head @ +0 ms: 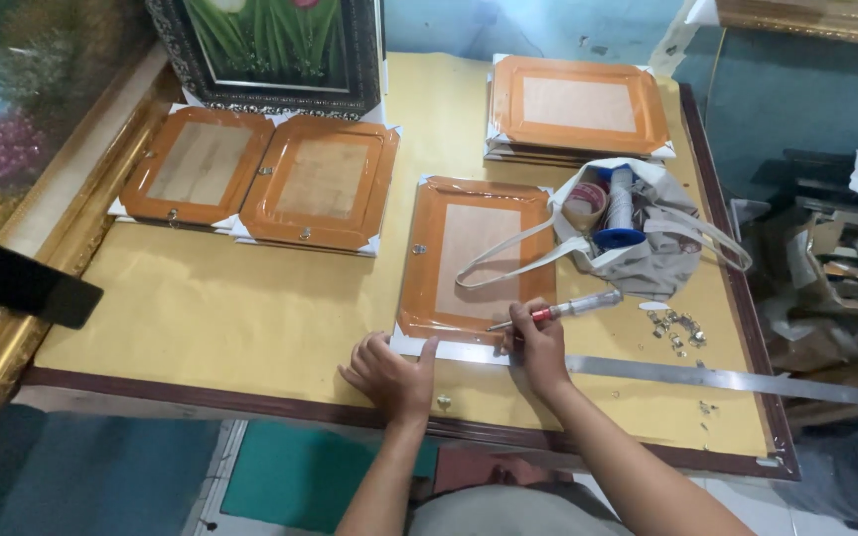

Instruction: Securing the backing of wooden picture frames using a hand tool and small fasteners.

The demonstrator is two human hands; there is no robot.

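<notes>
The yellow table (pixel 250 298) is covered with orange frame backs, and the nearest frame back (pixel 474 253) lies face down by the front edge. Its lower corner is pressed by the left hand (pixel 389 375), spread flat and holding nothing, beside a grey bag (pixel 647 253) of tape rolls. A clear-handled screwdriver (pixel 568 310) is gripped in the closed right hand (pixel 538 347), tip set on the frame's lower edge.

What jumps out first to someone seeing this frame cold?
Probably the orange picture frame lying back-up at the centre of the yellow table; the left hand presses by its near edge while the right hand holds a red-handled screwdriver to it. Then the matching frames: two at the far left and a stack at the far right. Right of the hands sit a grey tote bag and a long metal ruler.
</notes>
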